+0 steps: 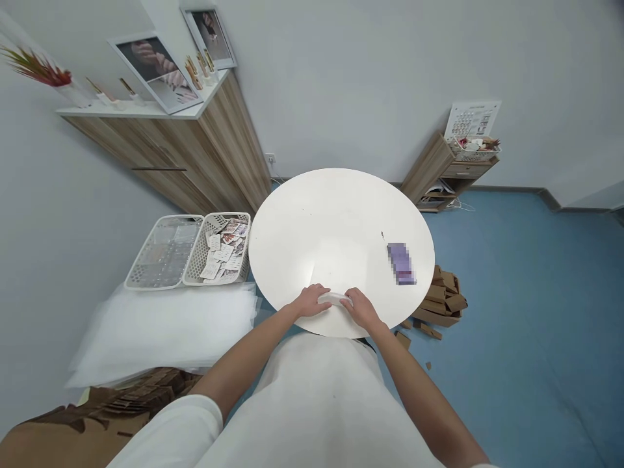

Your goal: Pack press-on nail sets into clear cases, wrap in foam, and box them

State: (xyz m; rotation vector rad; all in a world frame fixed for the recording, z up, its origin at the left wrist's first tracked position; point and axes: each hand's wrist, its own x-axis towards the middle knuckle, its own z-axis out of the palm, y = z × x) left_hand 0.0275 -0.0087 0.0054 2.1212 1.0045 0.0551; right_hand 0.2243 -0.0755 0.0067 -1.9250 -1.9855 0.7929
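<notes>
A round white table [341, 221] stands in front of me. Both my hands rest at its near edge, close together. My left hand [311, 301] and my right hand [359, 307] are curled around the two ends of a small white object [333, 299] that lies between them on the tabletop. What the white object is cannot be made out. A blurred purple item [401, 262] lies on the right side of the table, well clear of both hands.
Two white mesh baskets [188, 250] sit to the left, one holding several small packets. A stack of clear sheets [166, 331] lies below them. Cardboard pieces [443, 302] lie on the blue floor at the right. Wooden cabinets stand by the wall.
</notes>
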